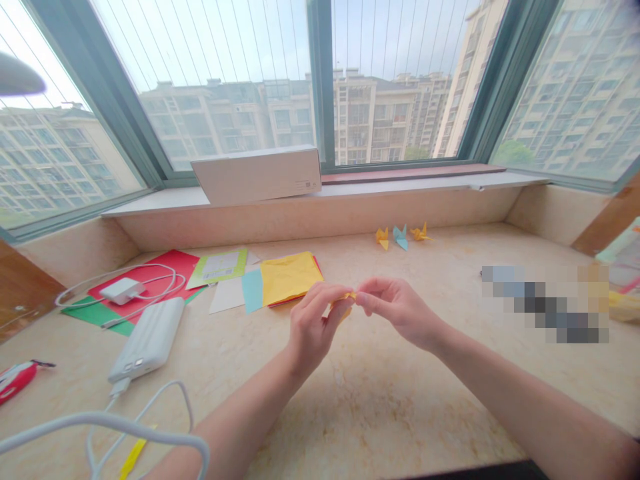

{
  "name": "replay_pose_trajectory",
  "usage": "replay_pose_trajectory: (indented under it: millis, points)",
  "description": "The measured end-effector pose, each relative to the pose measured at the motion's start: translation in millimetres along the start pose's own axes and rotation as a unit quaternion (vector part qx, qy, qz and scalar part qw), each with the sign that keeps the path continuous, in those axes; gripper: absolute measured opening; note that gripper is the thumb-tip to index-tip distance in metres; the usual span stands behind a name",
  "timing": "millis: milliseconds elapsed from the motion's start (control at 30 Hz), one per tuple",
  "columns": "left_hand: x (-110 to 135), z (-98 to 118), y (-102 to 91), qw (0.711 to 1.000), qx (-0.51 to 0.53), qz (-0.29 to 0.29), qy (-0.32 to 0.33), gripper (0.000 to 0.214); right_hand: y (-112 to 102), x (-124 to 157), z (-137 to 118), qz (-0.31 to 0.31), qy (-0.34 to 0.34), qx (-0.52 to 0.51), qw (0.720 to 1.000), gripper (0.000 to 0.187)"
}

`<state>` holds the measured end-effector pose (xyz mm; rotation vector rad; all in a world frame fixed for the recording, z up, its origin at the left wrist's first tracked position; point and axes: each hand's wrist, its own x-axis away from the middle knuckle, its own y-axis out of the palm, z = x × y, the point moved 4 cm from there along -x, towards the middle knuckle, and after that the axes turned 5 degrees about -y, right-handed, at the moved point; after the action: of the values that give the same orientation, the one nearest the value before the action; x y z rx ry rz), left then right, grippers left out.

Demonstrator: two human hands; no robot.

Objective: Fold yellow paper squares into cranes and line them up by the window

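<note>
A small folded piece of yellow paper [345, 315] is pinched between my two hands above the stone counter. My left hand [314, 323] grips it with thumb and fingers, hiding most of its shape. The thumb and fingertips of my right hand [395, 308] close on its right end. Behind my left hand lies a stack of yellow paper sheets [290, 279] with red showing beneath. Farther back stand three folded paper cranes: a yellow crane [383, 238], a light blue crane [401, 237] and another yellow crane [421, 232].
At the left are a white power bank [150, 337], a white charger [121, 291], looping white cables, and red paper [175, 263] over green paper [83, 312]. A red-handled tool [19, 380] lies at the left edge. A white box [257, 177] rests on the sill. A blurred patch covers something at right.
</note>
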<state>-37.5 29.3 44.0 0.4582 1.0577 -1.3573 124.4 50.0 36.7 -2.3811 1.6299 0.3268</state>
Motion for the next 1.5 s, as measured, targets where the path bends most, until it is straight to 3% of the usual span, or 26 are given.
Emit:
replay_pose_trajectory:
  millis: [333, 600, 933, 1500]
  points:
    - [1, 2, -1.0, 0.999, 0.035, 0.005, 0.002, 0.017, 3, 4, -2, 0.017, -0.032, 0.009, 0.999, 0.025]
    - [1, 2, -1.3, 0.999, 0.039, 0.004, -0.001, 0.022, 1, 8, -1, 0.084, -0.07, 0.041, 0.993, 0.024]
    - [1, 3, -0.1, 0.999, 0.041, 0.007, 0.007, 0.024, 1, 9, -3, 0.094, -0.107, 0.075, 0.987, 0.02]
    - [13, -2, 7.1, 0.982, 0.087, 0.03, -0.164, 0.007, 3, 14, -11, 0.117, -0.15, 0.148, 0.97, 0.019]
